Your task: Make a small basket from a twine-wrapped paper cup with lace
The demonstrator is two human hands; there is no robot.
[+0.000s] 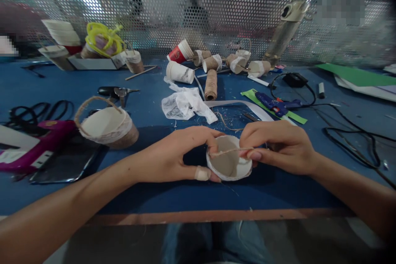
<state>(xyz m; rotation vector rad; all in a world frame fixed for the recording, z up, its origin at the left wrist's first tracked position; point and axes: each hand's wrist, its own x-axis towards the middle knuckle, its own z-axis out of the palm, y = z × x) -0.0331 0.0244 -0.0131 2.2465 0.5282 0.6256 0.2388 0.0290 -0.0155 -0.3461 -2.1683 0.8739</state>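
A paper cup (229,167) with a lace-trimmed rim stands at the table's near edge, its white inside facing me. My left hand (185,152) grips it from the left, thumb low on the outside and a finger bent over the rim; the thumb has a bandage on it. Across the mouth of the cup runs a length of twine (230,152). Pinched between the thumb and fingers of my right hand (275,148) is the twine's right end. Left of my hands sits a finished-looking twine-wrapped cup basket (123,134) with a looped handle.
Crumpled lace fabric (187,105), a twine spool (210,86) and a blue glue gun (275,103) with its black cable lie beyond my hands. Several small cup baskets (213,62) and a bottle (283,33) stand by the mesh screen. A phone (66,163) lies left.
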